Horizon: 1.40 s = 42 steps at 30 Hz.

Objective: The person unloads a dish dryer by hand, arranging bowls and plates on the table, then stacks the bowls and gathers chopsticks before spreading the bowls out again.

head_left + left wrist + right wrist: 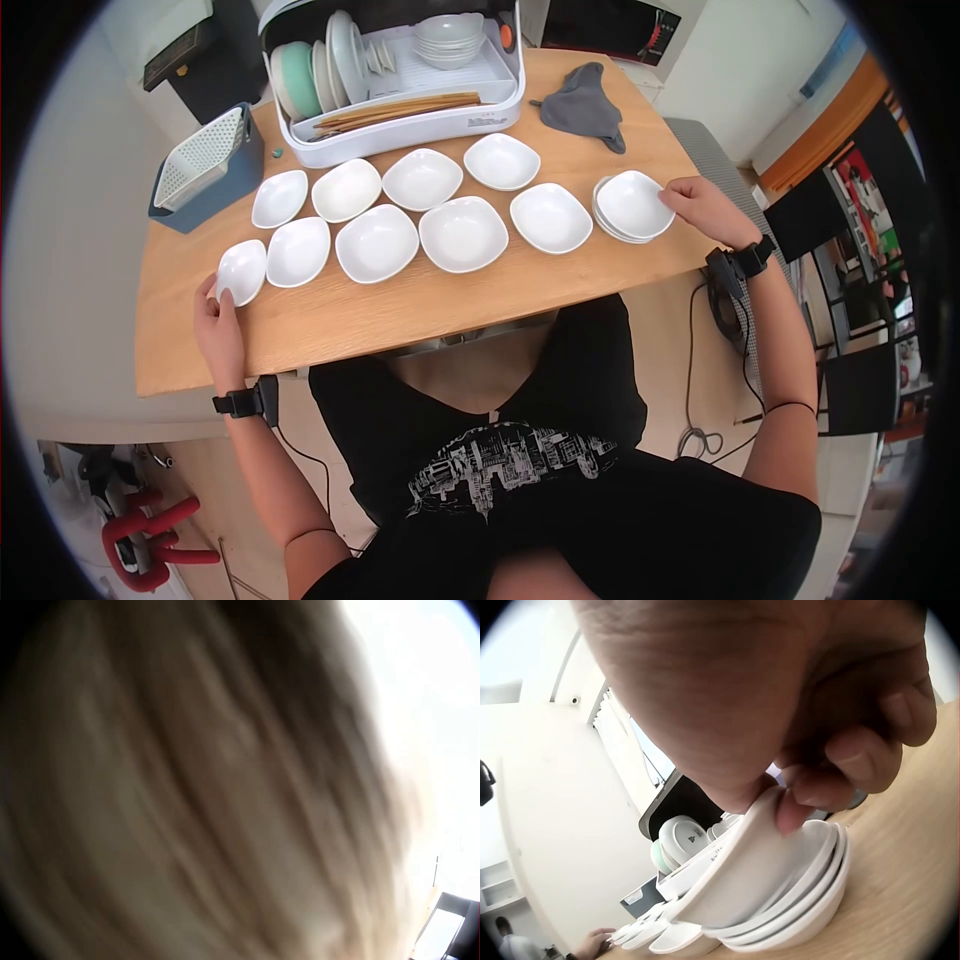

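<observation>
My right hand (708, 210) pinches the rim of the top white bowl (636, 204) on a small stack at the right of the table. In the right wrist view the right hand (802, 712) has thumb and fingers on that bowl's rim (739, 874), the bowl tilted over the stacked bowls (829, 900) beneath. At the far left, my left hand (221, 335) holds the near edge of a white bowl (243, 272), thumb at its rim. Several other white bowls (464, 234) stand in two rows between the hands. The left wrist view is filled by blurred skin (210, 787).
Behind the bowls stands a white dish rack (400, 135) with plates, bowls and chopsticks (400, 115). A blue basket (210, 180) is at the left back, a grey cloth (583, 108) at the right back. The wooden table's (400, 315) front edge is close to the body.
</observation>
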{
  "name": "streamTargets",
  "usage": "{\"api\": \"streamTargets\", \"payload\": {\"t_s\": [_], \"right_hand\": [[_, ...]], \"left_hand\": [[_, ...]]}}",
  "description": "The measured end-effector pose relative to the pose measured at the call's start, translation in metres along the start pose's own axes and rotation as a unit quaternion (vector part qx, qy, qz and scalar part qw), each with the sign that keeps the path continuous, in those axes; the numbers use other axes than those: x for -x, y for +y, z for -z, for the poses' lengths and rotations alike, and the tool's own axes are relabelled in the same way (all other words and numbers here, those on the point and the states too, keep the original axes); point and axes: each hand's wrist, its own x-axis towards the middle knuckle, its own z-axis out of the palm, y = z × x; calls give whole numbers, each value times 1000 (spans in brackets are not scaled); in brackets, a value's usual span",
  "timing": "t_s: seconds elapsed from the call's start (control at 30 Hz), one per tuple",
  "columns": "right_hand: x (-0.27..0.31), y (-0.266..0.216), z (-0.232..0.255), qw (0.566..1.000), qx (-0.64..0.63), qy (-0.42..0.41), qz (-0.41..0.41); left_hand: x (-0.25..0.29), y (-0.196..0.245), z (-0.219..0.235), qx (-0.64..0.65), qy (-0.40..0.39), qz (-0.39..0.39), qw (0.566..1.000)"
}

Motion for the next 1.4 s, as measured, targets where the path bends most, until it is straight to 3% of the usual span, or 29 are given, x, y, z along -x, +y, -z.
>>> {"api": "streamTargets", "payload": {"t_s": [0.17,0.37,0.47,0.53,0.7,0.83,0.97,1.03,1.17,1.33,1.4], "right_hand": [[6,19,-19,999,-40,32,-12],[4,23,-31,996,-68,2,-52],[22,2,-41,990,-95,41,-101],[30,-14,-41,964,-207,-20,-168],[1,5,-61,942,-320,-22,-96],[-10,-25,-79,915,-399,26,-55],[-15,-39,-94,929,-359,41,-75],[-14,-42,-104,973,-226,-11,-50],[-5,-83,-117,983,-165,-61,-51],[-19,-65,-125,971,-233,-52,-1],[-19,-60,-118,958,-286,27,-4]], "left_hand": [[-1,-1,0,-16,1,3,1000],[3,9,2,-30,-2,5,1000],[2,7,2,-27,-4,1,1000],[3,6,2,-26,-3,-1,1000],[1,3,2,-29,1,-8,1000],[5,10,1,-25,4,0,1000],[3,9,1,-16,1,-1,1000],[2,8,1,-16,-2,-1,1000],[3,10,0,-6,-4,2,1000],[3,8,2,2,3,5,1000],[3,9,1,-13,8,-6,1000]]}}
